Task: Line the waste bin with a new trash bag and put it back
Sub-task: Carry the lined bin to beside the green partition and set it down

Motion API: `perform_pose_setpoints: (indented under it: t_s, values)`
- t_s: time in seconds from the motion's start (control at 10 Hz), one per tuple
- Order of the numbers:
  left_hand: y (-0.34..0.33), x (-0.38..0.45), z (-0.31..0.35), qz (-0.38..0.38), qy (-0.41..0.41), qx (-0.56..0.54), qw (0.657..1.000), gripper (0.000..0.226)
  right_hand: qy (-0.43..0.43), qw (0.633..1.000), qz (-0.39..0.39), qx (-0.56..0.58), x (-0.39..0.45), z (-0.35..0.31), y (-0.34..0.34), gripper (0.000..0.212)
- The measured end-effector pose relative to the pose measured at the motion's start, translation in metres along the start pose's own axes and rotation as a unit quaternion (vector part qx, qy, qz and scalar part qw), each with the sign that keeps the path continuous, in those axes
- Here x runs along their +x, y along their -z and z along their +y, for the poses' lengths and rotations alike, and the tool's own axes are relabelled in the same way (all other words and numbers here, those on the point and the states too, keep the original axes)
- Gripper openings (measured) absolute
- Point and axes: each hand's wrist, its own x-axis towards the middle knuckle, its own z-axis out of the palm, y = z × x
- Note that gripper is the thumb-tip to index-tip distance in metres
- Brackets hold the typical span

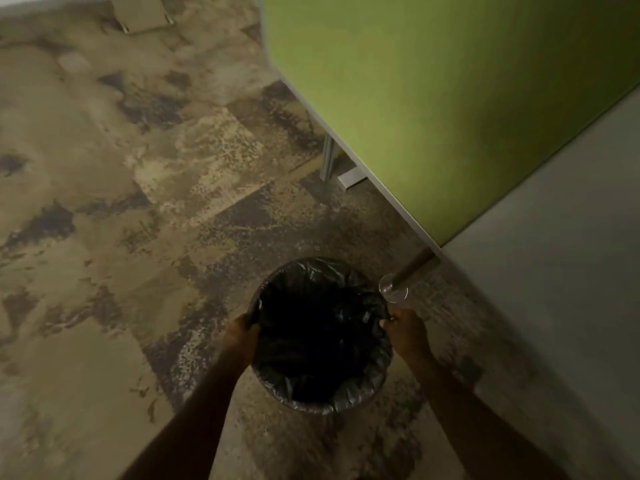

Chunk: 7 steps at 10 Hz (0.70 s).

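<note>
A round waste bin (pixel 322 407) is below me over the patterned carpet, lined with a dark trash bag (pixel 311 271) whose edge is folded over the rim all round. My left hand (pixel 240 337) grips the bin's left rim over the bag. On the opposite side, my right hand (pixel 407 332) grips the right rim. The bin's inside is dark and I cannot see its bottom.
A green partition panel (pixel 450 98) with a white edge stands to the right on metal legs (pixel 327 157), one round foot (pixel 393 291) just beyond the bin. A grey surface (pixel 571 271) fills the right side. Mottled brown carpet (pixel 121 202) spreads to the left.
</note>
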Motion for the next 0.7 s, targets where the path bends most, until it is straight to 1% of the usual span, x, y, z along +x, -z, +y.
perform_pose_setpoints:
  t_s: [0.1,0.2,0.3,0.4,0.5,0.6,0.7]
  values:
    - [-0.008,0.004,-0.014,-0.009,0.008,-0.013,1.000,0.025,-0.011,1.000,0.003,-0.010,0.002,0.008,-0.010,0.014]
    - [-0.009,0.011,-0.024,-0.011,0.011,-0.034,0.999,0.029,-0.001,1.000,0.021,-0.013,0.004,0.011,-0.017,0.034]
    - [-0.008,0.013,-0.029,-0.022,0.020,-0.040,0.999,0.028,0.001,1.000,0.014,-0.008,0.002,0.008,-0.019,0.018]
    - [-0.010,0.015,-0.034,-0.012,0.019,-0.049,0.999,0.029,-0.001,1.000,0.009,0.010,0.004,0.011,-0.022,0.015]
    - [-0.008,0.011,-0.034,-0.020,0.018,-0.071,0.997,0.034,-0.021,0.999,-0.001,0.026,0.004,0.012,-0.022,0.034]
    - [-0.004,0.004,-0.032,-0.039,0.017,-0.119,0.992,0.048,-0.014,0.999,-0.037,0.013,0.005,0.012,-0.021,0.038]
    - [0.008,-0.004,-0.026,0.013,-0.005,-0.089,0.996,0.062,0.013,0.999,-0.032,-0.001,0.000,0.009,-0.014,0.044]
